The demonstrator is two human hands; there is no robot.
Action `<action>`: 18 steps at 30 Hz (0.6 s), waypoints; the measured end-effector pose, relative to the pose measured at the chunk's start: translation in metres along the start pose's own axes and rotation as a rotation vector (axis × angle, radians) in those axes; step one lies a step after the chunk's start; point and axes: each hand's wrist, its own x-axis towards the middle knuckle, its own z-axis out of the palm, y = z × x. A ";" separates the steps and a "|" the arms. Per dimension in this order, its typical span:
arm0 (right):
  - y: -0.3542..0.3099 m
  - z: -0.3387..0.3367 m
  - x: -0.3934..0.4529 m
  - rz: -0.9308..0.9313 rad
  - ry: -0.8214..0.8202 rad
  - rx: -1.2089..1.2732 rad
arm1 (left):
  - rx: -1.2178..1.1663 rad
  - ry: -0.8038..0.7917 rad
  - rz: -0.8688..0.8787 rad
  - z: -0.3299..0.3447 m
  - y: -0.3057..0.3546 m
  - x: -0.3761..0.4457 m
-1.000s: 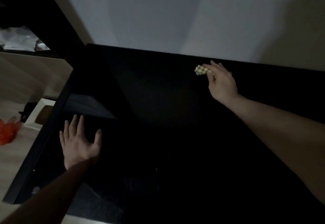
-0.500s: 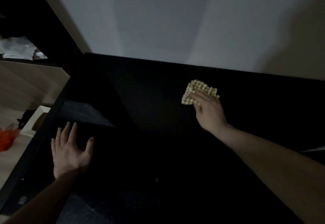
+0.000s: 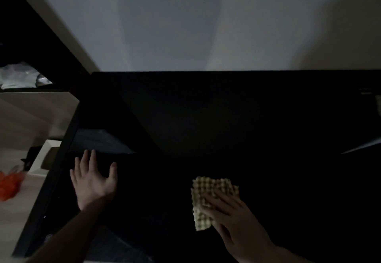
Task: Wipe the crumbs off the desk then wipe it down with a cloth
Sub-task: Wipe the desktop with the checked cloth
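A: Where is the cloth (image 3: 208,196) just now?

B: Lower centre-right of the frame, lying flat on the black desk (image 3: 226,118). The right hand (image 3: 233,219) lies over its near half with fingers straight and together, pressing down rather than gripping, so the checked fabric shows past the fingertips.

A: Why flat like that?

B: I'd judge it spreads pressure across the weave, so a wide strip of surface gets wiped in one pass.

A: And the other hand?

B: The left hand (image 3: 92,178) rests at lower left, palm down, fingers spread, holding nothing, close to the desk's left edge. It looks like a brace for the body while the other arm reaches.

A: Any crumbs?

B: I can't tell; the surface is too dark to show any.

A: What's around?

B: A pale wall (image 3: 185,21) fills the top. Off the desk at far left there is something orange (image 3: 8,186) and a light, box-like thing (image 3: 44,159) on the floor, and a crumpled whitish heap (image 3: 20,75) sits at upper left. Nothing visible stands on the desk in the cloth's way.
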 end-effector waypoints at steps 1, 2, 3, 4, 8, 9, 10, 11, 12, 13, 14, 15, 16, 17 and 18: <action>-0.003 -0.003 -0.002 0.022 -0.023 0.001 | -0.001 0.002 0.001 0.000 0.000 0.000; -0.004 -0.007 0.000 0.045 -0.034 0.020 | 0.000 0.002 0.004 0.000 0.000 0.000; -0.004 -0.011 0.004 0.073 -0.046 0.041 | 0.002 0.001 0.008 0.000 0.000 0.000; -0.003 -0.015 0.010 0.103 -0.052 0.042 | 0.002 0.001 0.009 0.001 -0.001 0.000; 0.020 -0.023 0.057 0.099 0.024 -0.099 | 0.000 0.009 0.007 0.001 0.000 0.001; 0.032 -0.027 0.074 0.095 0.012 -0.139 | 0.001 0.009 0.006 0.001 0.000 0.001; 0.044 -0.032 0.094 0.095 0.000 -0.166 | -0.001 0.009 0.006 0.001 0.001 0.001; 0.055 -0.038 0.114 0.109 0.004 -0.173 | -0.004 0.013 0.007 0.001 0.001 0.001; 0.064 -0.045 0.132 0.138 0.013 -0.157 | -0.008 0.016 0.008 0.002 0.000 0.001; 0.070 -0.050 0.149 0.170 0.024 -0.130 | -0.009 0.017 0.009 0.002 0.000 0.001; 0.071 -0.051 0.162 0.205 0.028 -0.100 | -0.009 0.013 0.009 0.002 0.000 0.001; 0.068 -0.050 0.170 0.226 0.039 -0.083 | -0.009 0.010 0.008 0.002 -0.001 0.001; 0.062 -0.045 0.173 0.223 0.063 -0.081 | -0.006 0.008 0.007 0.002 -0.001 0.002; 0.051 -0.040 0.170 0.193 0.091 -0.095 | -0.002 0.006 0.005 0.002 -0.001 0.002; 0.038 -0.034 0.162 0.140 0.107 -0.118 | 0.002 0.001 0.003 0.002 -0.001 0.002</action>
